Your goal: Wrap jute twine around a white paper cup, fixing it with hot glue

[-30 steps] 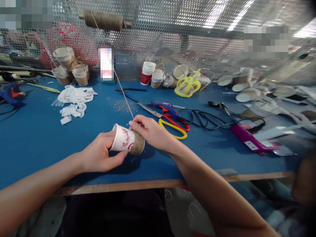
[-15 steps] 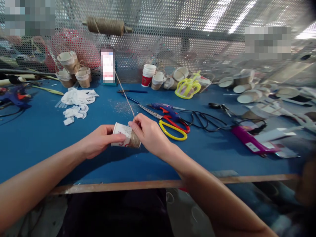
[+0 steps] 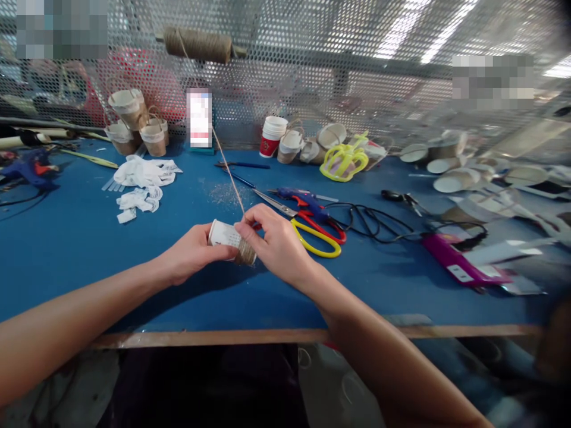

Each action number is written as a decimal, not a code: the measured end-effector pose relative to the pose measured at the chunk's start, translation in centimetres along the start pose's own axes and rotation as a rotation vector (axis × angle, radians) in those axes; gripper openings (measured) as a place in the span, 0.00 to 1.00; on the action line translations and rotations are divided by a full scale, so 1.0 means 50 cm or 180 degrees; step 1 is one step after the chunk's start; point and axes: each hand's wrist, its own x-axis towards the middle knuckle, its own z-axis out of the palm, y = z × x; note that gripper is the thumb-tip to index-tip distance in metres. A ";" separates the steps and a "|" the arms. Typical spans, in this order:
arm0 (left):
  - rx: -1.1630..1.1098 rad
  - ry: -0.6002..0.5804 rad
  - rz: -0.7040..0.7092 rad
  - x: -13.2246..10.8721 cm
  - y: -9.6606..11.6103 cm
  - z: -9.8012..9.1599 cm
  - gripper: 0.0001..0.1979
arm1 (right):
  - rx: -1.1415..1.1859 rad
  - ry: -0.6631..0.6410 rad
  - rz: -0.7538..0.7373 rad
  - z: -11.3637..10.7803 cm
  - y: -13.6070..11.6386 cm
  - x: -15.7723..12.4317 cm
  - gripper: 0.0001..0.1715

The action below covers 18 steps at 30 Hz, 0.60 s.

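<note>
A white paper cup lies on its side above the table, its rim pointing left. My left hand is closed round the rim end, thumb along the near side. Brown twine is wound round the cup's base end. From there a taut strand runs up toward the twine spool on the mesh wall. My right hand pinches this strand where it meets the cup, and its fingers hide part of the winding.
Scissors with red and yellow handles and a blue glue gun lie right of my hands. White paper strips lie on the left. Stacked cups, a phone and a yellow crown-shaped piece stand at the back. A purple power strip lies right.
The view has shifted slightly, so the scene sits a little further right. The cup has turned in my hands, with its red print now out of sight. My left thumb reaches closer to the twine.
</note>
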 end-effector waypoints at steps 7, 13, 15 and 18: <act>0.0208 0.0030 0.0031 -0.004 -0.004 0.003 0.08 | 0.0155 -0.0038 0.0039 0.004 -0.001 -0.002 0.09; 0.0332 0.0115 0.0165 -0.013 -0.006 0.004 0.09 | 0.0232 -0.0060 0.0129 0.002 -0.006 -0.003 0.08; 0.0346 0.0146 0.0216 -0.015 -0.006 0.005 0.09 | 0.0292 -0.0086 0.0218 0.001 -0.008 -0.003 0.06; 0.0373 0.0218 0.0246 -0.017 -0.005 0.008 0.09 | 0.0356 -0.0155 0.0316 0.002 -0.009 -0.004 0.05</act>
